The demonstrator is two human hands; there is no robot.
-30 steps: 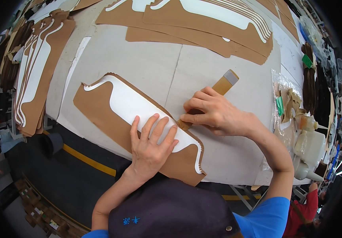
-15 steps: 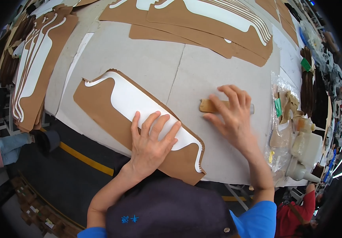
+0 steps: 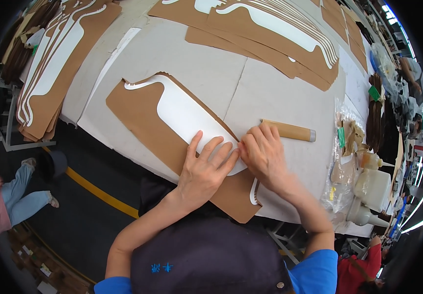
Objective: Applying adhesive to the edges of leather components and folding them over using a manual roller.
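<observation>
A brown leather-like panel (image 3: 138, 117) with a white shaped backing (image 3: 179, 108) lies slantwise on the table in front of me. My left hand (image 3: 204, 169) rests flat on the backing, fingers spread. At the panel's upper right edge my right hand (image 3: 263, 154) is closed, thumb and fingers pinching the narrow brown edge strip beside the backing. Small pleats show where that edge curves at the panel's far left corner. Just beyond the right hand lies a flat tan strip-shaped tool (image 3: 290, 131) with a grey end.
Stacked brown panels with white backings (image 3: 270, 29) lie at the far side, with another stack (image 3: 57, 81) at the left. Squeeze bottles (image 3: 373, 188) and clear plastic bags (image 3: 341, 157) stand at the right. A person (image 3: 10, 196) is on the floor side at left.
My right hand has moved left from above the tan tool to the panel's edge and closed on it. The left hand stays flat on the backing. The head view has shifted slightly.
</observation>
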